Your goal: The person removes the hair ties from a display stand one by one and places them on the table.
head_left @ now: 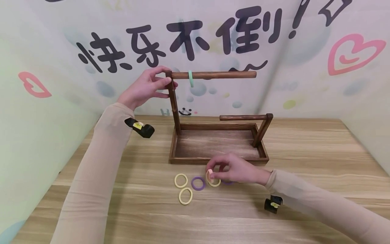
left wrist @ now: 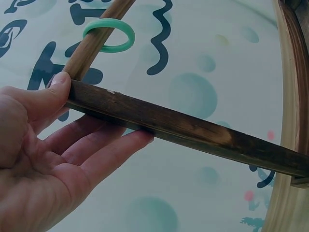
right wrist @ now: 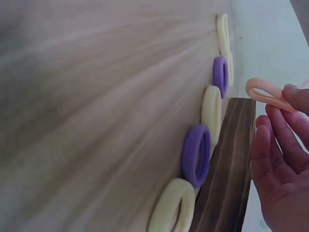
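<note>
My left hand [head_left: 147,86] holds the top of the tall post [head_left: 173,105] of a dark wooden stand, thumb on one side and fingers on the other. From that post a long rod [head_left: 225,75] runs right, with a mint-green hair tie [head_left: 191,78] hanging on it near the post. Between thumb and fingertips my right hand [head_left: 236,169] pinches a peach hair tie [right wrist: 268,93], raised over the table in front of the stand's tray. Below it lie yellow and purple hair ties, among them a yellow one [right wrist: 211,113] and a purple one [right wrist: 196,154], partly covered by the hand in the head view.
The stand's shallow tray [head_left: 217,144] sits toward the back of the wood-grain table [head_left: 152,217]. A shorter rod [head_left: 242,117] points left from the low right post. Left of my right hand lie a purple hair tie [head_left: 198,189] and two yellow ones. Behind hangs a printed cloth [head_left: 198,37].
</note>
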